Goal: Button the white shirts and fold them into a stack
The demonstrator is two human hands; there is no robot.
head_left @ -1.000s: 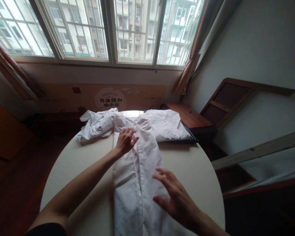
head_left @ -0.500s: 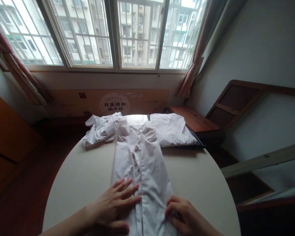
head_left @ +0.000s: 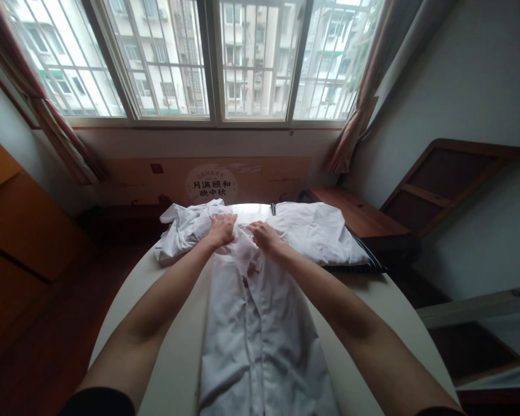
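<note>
A long white shirt (head_left: 273,341) lies lengthwise down the round table (head_left: 177,335), its front placket running along the middle and its sides folded in. Both my arms reach over it to its far end. My left hand (head_left: 222,230) has its fingers curled on the cloth at the far left corner. Opposite it, my right hand (head_left: 265,236) pinches the cloth at the far right. Between the hands the fabric is bunched and slightly raised. The fingertips are partly hidden by the hands themselves.
Beside my left hand lies a crumpled white cloth bundle (head_left: 184,228). At right a folded white garment (head_left: 318,231) rests on a dark striped cloth (head_left: 366,263). Beyond the table stand a wooden cabinet (head_left: 364,214) and a printed board (head_left: 268,176) under the barred window.
Both hands have moved from the shirt's near part to its far end. The left hand, earlier spread flat, is now curled on the cloth. The view has shifted slightly left.
</note>
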